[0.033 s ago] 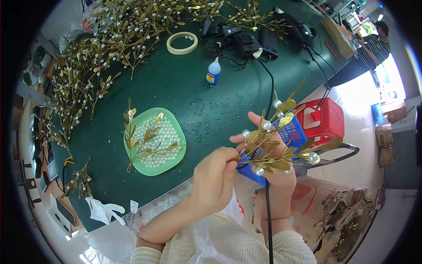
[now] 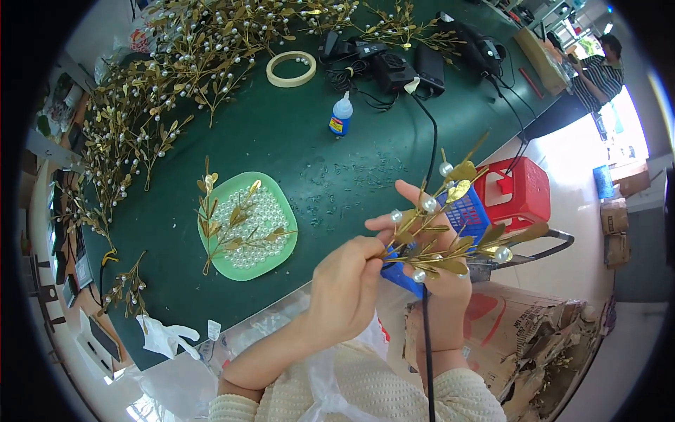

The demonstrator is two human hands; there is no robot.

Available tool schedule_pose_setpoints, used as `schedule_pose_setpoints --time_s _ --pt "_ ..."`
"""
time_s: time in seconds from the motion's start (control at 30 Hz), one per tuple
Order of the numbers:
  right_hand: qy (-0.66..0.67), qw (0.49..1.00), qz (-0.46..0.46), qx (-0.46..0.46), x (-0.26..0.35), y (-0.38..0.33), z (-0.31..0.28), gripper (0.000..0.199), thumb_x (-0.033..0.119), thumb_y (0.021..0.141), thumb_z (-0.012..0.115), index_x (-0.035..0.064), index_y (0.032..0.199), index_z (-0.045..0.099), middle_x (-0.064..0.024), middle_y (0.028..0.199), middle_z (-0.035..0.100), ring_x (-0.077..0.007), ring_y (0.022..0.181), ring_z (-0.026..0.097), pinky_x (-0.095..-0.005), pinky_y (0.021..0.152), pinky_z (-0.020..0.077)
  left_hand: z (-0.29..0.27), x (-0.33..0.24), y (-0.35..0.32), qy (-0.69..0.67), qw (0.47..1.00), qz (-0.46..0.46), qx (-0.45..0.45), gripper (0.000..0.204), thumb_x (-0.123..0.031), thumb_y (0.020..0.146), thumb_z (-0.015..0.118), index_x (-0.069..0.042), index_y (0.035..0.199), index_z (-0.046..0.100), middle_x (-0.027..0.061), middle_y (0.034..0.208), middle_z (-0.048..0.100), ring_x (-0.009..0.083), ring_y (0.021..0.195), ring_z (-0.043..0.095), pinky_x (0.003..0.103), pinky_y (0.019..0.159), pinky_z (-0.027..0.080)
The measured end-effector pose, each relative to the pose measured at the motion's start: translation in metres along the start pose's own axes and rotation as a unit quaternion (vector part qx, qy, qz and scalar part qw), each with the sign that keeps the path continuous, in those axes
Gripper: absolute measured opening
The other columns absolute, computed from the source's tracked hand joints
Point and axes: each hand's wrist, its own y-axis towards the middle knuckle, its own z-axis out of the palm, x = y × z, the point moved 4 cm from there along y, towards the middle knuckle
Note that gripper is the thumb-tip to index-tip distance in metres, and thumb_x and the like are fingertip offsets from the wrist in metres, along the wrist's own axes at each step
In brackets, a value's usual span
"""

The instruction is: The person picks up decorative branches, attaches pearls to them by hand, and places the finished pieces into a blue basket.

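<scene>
Right now both hands meet over the near edge of the green tabletop [image 2: 309, 141], around a gold-leaf sprig [image 2: 450, 243] dotted with white pearls. The left hand [image 2: 348, 288] has its fingers pinched on the sprig's stem end, at the left of the sprig. The right hand [image 2: 429, 281] sits behind and under the sprig with its fingers partly opened, thumb and forefinger raised among the leaves, while the lower fingers wrap a blue tool [image 2: 397, 276] from which a black cord [image 2: 425, 352] hangs down.

Left of the sprig, on the tabletop, lies a green tray [image 2: 278, 264] of loose pearls with 1 more gold sprig [image 2: 225, 225] resting across it. Beyond the sprig stands a small glue bottle [image 2: 341, 116], and further back a roll of tape [image 2: 291, 68]. A large heap of finished gold sprigs [image 2: 176, 63] fills the far left of the tabletop. Just behind the held sprig sit a blue basket [image 2: 467, 211] and a red stool [image 2: 520, 190]; below it, to the right, a torn cardboard box [image 2: 520, 344].
</scene>
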Motion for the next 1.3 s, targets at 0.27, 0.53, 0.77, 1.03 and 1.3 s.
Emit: schedule_pose_setpoints --time_s 0.27,0.53,0.77,1.03,1.3 --pt "0.094 0.994 -0.022 -0.048 0.000 -0.011 -0.017 0.063 0.000 0.066 0.074 -0.0010 0.119 0.040 -0.0170 0.106 0.057 -0.0249 0.100 0.059 -0.0352 0.086 0.0487 0.021 0.007 -0.007 -0.034 0.995 -0.049 0.077 0.019 -0.002 0.085 0.049 0.000 0.103 0.043 0.0178 0.085 0.056 0.0363 0.074 0.057 0.042 0.063 0.044" --pt "0.007 0.991 -0.064 -0.116 -0.001 -0.018 -0.035 0.060 -0.006 0.064 0.072 -0.0020 0.116 0.043 -0.0149 0.101 0.059 -0.0270 0.093 0.062 -0.0387 0.082 0.0512 0.029 0.008 -0.003 -0.004 0.987 -0.035 0.158 0.035 0.001 0.081 0.053 -0.001 0.115 0.042 0.0155 0.092 0.051 0.0269 0.072 0.055 0.032 0.061 0.046" --pt "-0.011 0.965 -0.107 -0.239 0.010 -0.020 -0.045 0.056 -0.007 0.068 0.068 -0.0019 0.118 0.042 -0.0128 0.098 0.059 -0.0246 0.092 0.061 -0.0325 0.078 0.0519 0.025 0.010 -0.006 0.029 0.981 -0.067 0.178 0.048 -0.006 0.078 0.060 -0.002 0.122 0.042 0.0155 0.107 0.046 0.0254 0.075 0.054 0.032 0.063 0.047" --pt "-0.207 0.888 -0.177 -0.371 0.032 -0.028 -0.073 0.049 -0.011 0.070 0.066 -0.0012 0.114 0.045 -0.0103 0.102 0.058 -0.0168 0.088 0.060 -0.0248 0.070 0.0517 0.015 0.017 -0.011 0.060 0.981 -0.063 0.172 0.049 -0.006 0.076 0.061 -0.006 0.122 0.044 0.0137 0.110 0.044 0.0217 0.073 0.052 0.031 0.065 0.046" --pt "-0.369 0.801 -0.170 -0.439 0.037 -0.040 -0.093 0.048 -0.007 0.068 0.071 0.0017 0.108 0.047 -0.0072 0.088 0.058 -0.0087 0.068 0.056 -0.0172 0.054 0.0451 0.011 0.013 -0.011 0.061 0.977 -0.072 0.191 0.047 -0.009 0.078 0.061 -0.003 0.122 0.043 0.0157 0.109 0.044 0.0288 0.083 0.057 0.035 0.068 0.047"
